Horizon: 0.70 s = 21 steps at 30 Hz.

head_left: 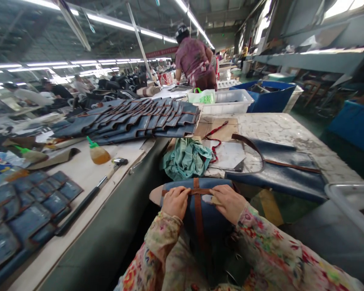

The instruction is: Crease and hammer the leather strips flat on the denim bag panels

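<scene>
A dark blue leather-like piece (212,220) lies draped in front of me over a rounded pale end (156,195). Crossing brown straps (198,210) run along and across it. My left hand (176,202) is closed, its fingertips pinching the crosswise brown strap near the crossing. On the other side, my right hand (229,202) is closed with its fingertips on the same strap. A small flat tool with a whitish tip (210,199) sticks out from under the right hand's fingers; its kind is unclear. The lower part of the blue piece hangs into shadow towards my lap.
A crumpled teal cloth (188,158) lies just beyond my hands. Another blue piece (276,178) hangs over the right table's edge. On the left table are a hammer (119,161), a glue bottle (98,152) and stacked blue pieces (139,117). A person (195,60) stands farther off.
</scene>
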{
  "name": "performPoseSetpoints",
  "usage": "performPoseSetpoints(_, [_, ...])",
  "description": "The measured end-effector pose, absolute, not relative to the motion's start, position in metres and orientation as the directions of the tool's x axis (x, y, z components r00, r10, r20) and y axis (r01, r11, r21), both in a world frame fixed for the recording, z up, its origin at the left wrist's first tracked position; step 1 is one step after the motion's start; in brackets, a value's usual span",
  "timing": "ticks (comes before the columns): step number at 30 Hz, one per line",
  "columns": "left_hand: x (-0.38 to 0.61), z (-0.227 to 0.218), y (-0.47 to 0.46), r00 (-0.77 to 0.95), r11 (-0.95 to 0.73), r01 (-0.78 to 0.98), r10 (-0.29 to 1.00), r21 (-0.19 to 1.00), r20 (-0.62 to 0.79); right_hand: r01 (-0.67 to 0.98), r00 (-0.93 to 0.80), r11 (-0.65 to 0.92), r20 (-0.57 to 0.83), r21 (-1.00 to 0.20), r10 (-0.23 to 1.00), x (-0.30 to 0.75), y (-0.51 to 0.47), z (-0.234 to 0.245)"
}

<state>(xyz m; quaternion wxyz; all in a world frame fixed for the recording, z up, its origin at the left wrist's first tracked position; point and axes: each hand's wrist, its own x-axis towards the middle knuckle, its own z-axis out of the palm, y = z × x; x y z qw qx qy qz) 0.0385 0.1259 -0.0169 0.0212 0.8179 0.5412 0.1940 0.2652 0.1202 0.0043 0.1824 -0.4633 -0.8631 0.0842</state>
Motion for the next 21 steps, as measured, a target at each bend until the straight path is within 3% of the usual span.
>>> performPoseSetpoints(4, [0.005, -0.026, 0.116, 0.200, -0.319, 0.916, 0.889, 0.244, 0.411, 0.828, -0.379, 0.445, 0.242, -0.341, 0.893, 0.306, 0.118, -0.002])
performPoseSetpoints(7, [-0.021, -0.033, 0.110, 0.003, -0.152, 0.941, 0.897, 0.303, 0.442, 0.833, -0.284, 0.349, 0.208, -0.430, 0.936, 0.323, 0.119, -0.006])
performPoseSetpoints(11, [-0.035, -0.049, 0.098, -0.286, -0.003, 0.811, 0.871, 0.585, 0.400, 0.787, -0.111, 0.127, 0.064, -0.604, 0.992, 0.327, 0.123, -0.012])
performPoseSetpoints(13, [-0.030, -0.058, 0.092, -0.393, 0.016, 0.610, 0.875, 0.792, 0.284, 0.766, -0.041, 0.038, 0.010, -0.642, 0.999, 0.326, 0.127, -0.016])
performPoseSetpoints(15, [-0.020, -0.066, 0.085, -0.464, 0.090, 0.329, 0.883, 0.940, 0.078, 0.741, -0.020, 0.010, -0.007, -0.671, 1.000, 0.325, 0.131, -0.018])
performPoseSetpoints(18, [-0.005, -0.073, 0.080, -0.468, 0.247, -0.016, 0.854, 0.969, -0.226, 0.671, -0.017, -0.009, -0.027, -0.741, 0.999, 0.321, 0.136, -0.017])
performPoseSetpoints(21, [-0.003, -0.080, 0.080, -0.423, 0.307, -0.172, 0.836, 0.936, -0.351, 0.593, -0.045, -0.029, -0.069, -0.805, 0.997, 0.313, 0.138, -0.006])
